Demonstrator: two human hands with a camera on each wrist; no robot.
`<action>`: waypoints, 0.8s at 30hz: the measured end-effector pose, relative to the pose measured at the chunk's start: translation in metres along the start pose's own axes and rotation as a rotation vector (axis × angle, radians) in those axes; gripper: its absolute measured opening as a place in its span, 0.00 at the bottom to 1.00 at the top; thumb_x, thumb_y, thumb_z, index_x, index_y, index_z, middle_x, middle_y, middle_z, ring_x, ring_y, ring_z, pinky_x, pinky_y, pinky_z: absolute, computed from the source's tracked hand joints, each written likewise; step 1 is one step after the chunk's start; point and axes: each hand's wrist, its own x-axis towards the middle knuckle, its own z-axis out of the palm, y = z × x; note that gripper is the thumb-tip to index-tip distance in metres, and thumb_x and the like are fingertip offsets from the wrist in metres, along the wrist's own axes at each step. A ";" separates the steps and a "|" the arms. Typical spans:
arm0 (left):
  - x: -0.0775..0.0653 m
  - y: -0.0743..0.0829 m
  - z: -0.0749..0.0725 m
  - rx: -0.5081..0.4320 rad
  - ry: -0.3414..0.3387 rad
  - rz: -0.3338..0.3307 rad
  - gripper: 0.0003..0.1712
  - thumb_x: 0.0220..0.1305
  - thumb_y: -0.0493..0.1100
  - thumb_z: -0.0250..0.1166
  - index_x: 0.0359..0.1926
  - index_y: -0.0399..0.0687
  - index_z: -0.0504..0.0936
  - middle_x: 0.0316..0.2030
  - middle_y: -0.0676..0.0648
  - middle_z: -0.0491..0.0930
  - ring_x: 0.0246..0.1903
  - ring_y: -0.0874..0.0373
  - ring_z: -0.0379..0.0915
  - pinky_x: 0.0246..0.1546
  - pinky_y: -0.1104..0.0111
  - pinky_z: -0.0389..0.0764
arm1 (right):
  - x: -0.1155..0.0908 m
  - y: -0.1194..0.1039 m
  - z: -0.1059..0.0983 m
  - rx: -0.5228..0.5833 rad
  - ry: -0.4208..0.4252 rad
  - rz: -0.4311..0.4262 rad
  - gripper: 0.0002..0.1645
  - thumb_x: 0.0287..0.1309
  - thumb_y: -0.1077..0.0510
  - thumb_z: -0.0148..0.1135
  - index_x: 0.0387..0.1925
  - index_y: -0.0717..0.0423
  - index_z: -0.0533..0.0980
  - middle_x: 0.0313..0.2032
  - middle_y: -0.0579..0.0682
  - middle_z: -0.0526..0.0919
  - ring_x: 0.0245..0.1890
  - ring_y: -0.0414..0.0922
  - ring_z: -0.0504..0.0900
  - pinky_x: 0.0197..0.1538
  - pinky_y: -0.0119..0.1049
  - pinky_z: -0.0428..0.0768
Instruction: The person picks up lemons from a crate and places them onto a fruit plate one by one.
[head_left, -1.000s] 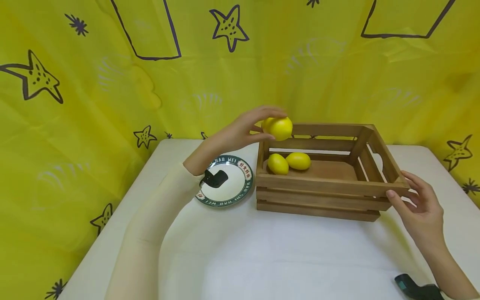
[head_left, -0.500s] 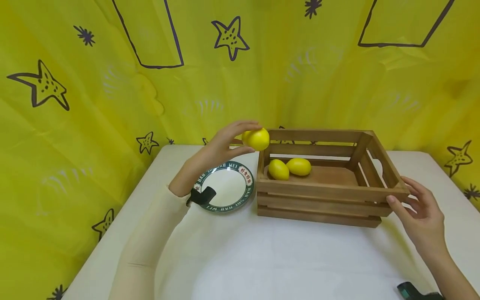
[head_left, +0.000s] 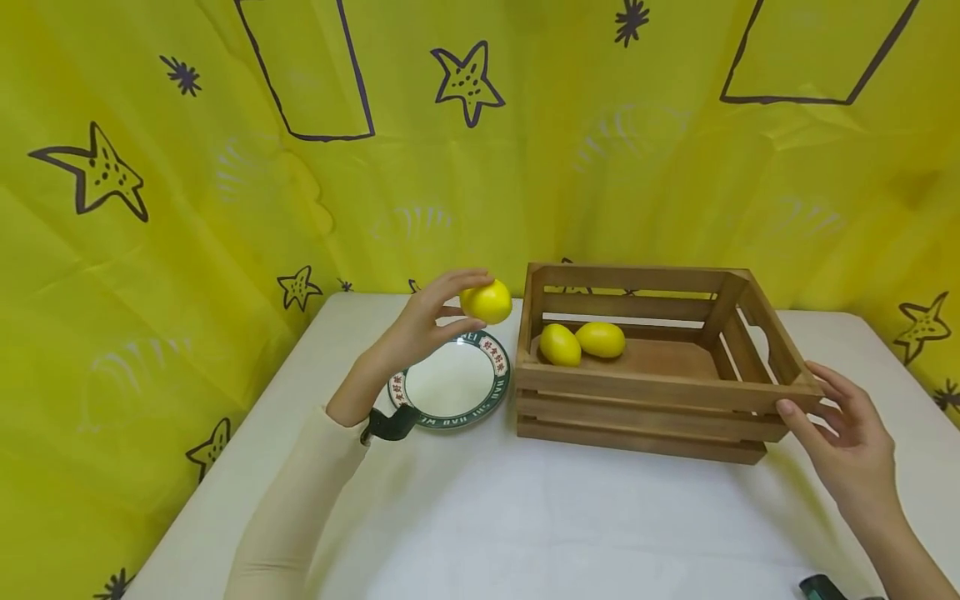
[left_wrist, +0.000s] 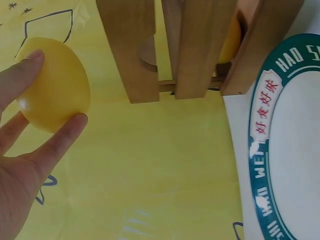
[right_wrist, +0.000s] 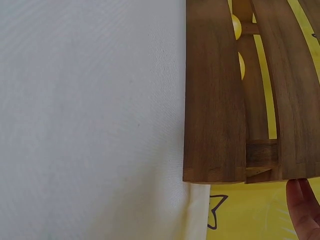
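Pinched between the thumb and fingers of my left hand (head_left: 408,333) is a yellow lemon (head_left: 491,302), held in the air over the far side of the plate (head_left: 504,385). The left wrist view shows the thumb and fingertips on opposite sides of that lemon (left_wrist: 57,85). My right hand (head_left: 855,437) holds the near right corner of the slatted wooden crate (head_left: 645,387), thumb at the front and fingers at the end. Two more lemons, one upright (head_left: 559,345) and one on its side (head_left: 602,340), lie in the crate's left end.
A white cloth (head_left: 585,517) covers the table under the crate and plate. Behind it hangs a yellow curtain (head_left: 525,167) with drawn starfish. The crate's left wall stands close to the plate's right rim.
My left hand has carried the lemon left and down, from above the crate's left end to above the plate. The right hand stays at the crate's corner. The head view has tilted slightly.
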 end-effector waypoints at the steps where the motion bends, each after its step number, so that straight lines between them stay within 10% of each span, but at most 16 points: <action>1: -0.002 -0.002 0.001 -0.003 0.002 -0.006 0.33 0.56 0.28 0.69 0.63 0.35 0.70 0.66 0.35 0.65 0.64 0.43 0.65 0.50 0.62 0.81 | 0.000 0.000 0.000 0.013 0.002 0.002 0.38 0.55 0.81 0.56 0.66 0.59 0.68 0.52 0.42 0.75 0.46 0.30 0.78 0.43 0.14 0.74; 24: -0.037 -0.049 0.015 -0.001 0.012 -0.137 0.32 0.56 0.29 0.69 0.63 0.37 0.72 0.64 0.35 0.68 0.62 0.41 0.67 0.48 0.57 0.82 | 0.001 0.001 0.001 -0.028 0.012 -0.004 0.37 0.56 0.81 0.55 0.67 0.59 0.68 0.54 0.44 0.72 0.46 0.30 0.78 0.44 0.14 0.75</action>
